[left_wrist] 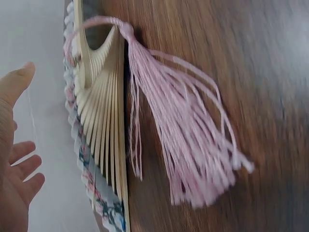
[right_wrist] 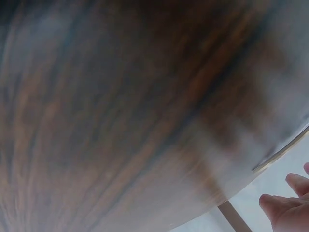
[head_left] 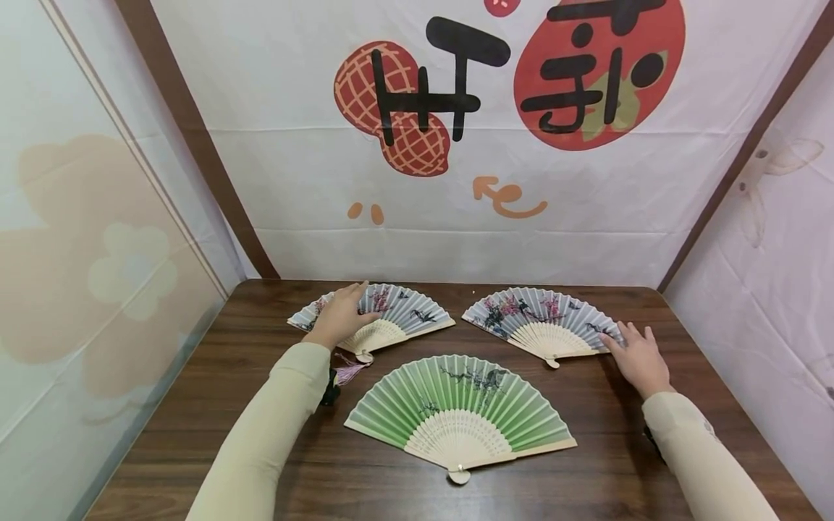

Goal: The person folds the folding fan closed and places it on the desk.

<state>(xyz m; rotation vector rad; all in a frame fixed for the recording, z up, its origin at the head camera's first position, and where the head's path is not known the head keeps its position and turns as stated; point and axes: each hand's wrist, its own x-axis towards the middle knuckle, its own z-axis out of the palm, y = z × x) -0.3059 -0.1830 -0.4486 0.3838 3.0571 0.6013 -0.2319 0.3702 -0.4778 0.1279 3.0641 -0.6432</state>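
My left hand (head_left: 340,316) reaches over the left grey folding fan (head_left: 420,311), covering part of its floral leaf. In the left wrist view the fingers of this hand are spread, and a pink tassel (left_wrist: 181,128) hangs from the fan's pivot onto the table. My right hand (head_left: 640,359) is at the right end of a second grey floral folding fan (head_left: 515,311), its fingers extended and its thumb tip overlapping the fan's end rib. In front of both lies a green folding fan (head_left: 449,394), spread out, with a dark branch design. All three fans are unfolded.
The fans lie on a dark brown wooden table (head_left: 391,492). A white cloth backdrop (head_left: 313,195) with printed red and black designs rises behind its back edge, and light cloth panels (head_left: 52,325) stand on either side.
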